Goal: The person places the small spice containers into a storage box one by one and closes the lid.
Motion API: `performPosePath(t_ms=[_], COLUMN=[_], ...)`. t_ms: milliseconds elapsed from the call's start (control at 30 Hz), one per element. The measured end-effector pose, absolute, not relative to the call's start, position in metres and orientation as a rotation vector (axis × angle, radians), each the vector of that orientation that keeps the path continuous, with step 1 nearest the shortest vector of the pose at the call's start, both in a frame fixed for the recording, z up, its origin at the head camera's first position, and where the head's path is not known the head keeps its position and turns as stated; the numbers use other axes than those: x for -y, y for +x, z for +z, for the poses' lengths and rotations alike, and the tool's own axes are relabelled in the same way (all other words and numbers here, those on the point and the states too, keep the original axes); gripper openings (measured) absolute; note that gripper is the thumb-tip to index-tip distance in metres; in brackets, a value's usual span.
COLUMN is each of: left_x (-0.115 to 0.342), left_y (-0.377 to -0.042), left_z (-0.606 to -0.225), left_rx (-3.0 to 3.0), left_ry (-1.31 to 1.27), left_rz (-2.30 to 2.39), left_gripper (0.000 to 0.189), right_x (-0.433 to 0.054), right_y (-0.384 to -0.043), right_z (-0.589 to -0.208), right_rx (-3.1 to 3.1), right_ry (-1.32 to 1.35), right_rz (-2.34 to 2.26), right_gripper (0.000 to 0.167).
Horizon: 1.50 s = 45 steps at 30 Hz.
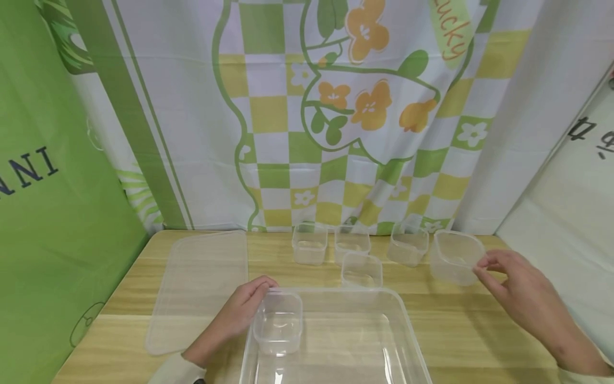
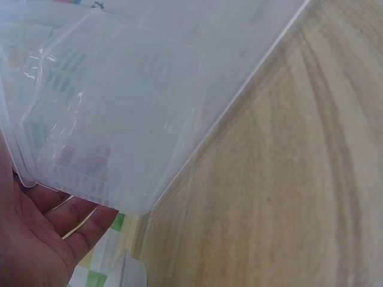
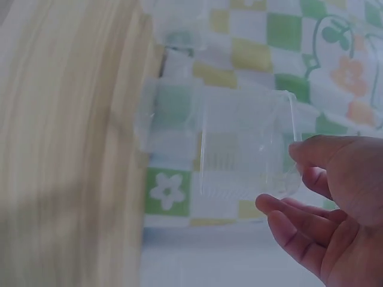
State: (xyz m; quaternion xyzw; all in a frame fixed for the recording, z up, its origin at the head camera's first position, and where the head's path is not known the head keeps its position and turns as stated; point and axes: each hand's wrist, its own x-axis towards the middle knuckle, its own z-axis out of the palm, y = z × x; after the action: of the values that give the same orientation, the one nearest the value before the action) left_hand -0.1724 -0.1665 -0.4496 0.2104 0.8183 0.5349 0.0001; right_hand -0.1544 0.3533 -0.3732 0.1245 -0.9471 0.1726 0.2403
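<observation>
In the head view, my right hand (image 1: 527, 293) pinches the rim of a clear plastic container (image 1: 455, 261) at the back right. Thumb and fingertips grip its edge in the right wrist view, where the container (image 3: 245, 143) appears see-through and holds nothing. My left hand (image 1: 244, 304) holds the far left corner of a large clear plastic bin (image 1: 336, 289), thumb at the rim. Inside that corner stands another small clear container (image 1: 278, 325). The left wrist view has the fingers (image 2: 90, 230) against the outside of the bin's wall (image 2: 239, 89).
Several more small clear containers (image 1: 309, 248) stand along the table's back edge, with one container (image 1: 362, 269) just behind the bin. A flat clear lid (image 1: 201, 288) lies on the wooden table (image 1: 479, 341) at left. A patterned curtain (image 1: 268, 117) hangs behind.
</observation>
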Motion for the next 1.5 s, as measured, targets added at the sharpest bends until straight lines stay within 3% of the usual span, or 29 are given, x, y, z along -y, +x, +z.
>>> performPosePath(t_ms=[533, 1033, 1200, 1367, 1500], left_x=[0.167, 0.167, 0.167, 0.166, 0.166], left_y=[-0.173, -0.172, -0.172, -0.173, -0.173], left_z=[-0.451, -0.450, -0.450, -0.451, -0.452], left_rx=[-2.586, -2.579, -2.579, -2.605, -2.601], left_ry=[0.646, 0.644, 0.644, 0.633, 0.617], left_rz=[1.665, 1.663, 1.658, 1.638, 1.634], left_gripper=[0.032, 0.033, 0.033, 0.033, 0.034], right_x=[-0.306, -0.254, -0.238, -0.224, -0.211], right_y=[-0.127, -0.100, -0.090, -0.084, -0.080], right_z=[-0.342, -0.332, -0.332, -0.340, -0.350], right_rx=[2.507, 2.378, 2.371, 2.332, 2.292], right_ry=[0.392, 0.645, 0.732, 0.851, 0.937], right_rz=[0.596, 0.590, 0.574, 0.608, 0.671], right_gripper=[0.016, 0.039, 0.034, 0.011, 0.021])
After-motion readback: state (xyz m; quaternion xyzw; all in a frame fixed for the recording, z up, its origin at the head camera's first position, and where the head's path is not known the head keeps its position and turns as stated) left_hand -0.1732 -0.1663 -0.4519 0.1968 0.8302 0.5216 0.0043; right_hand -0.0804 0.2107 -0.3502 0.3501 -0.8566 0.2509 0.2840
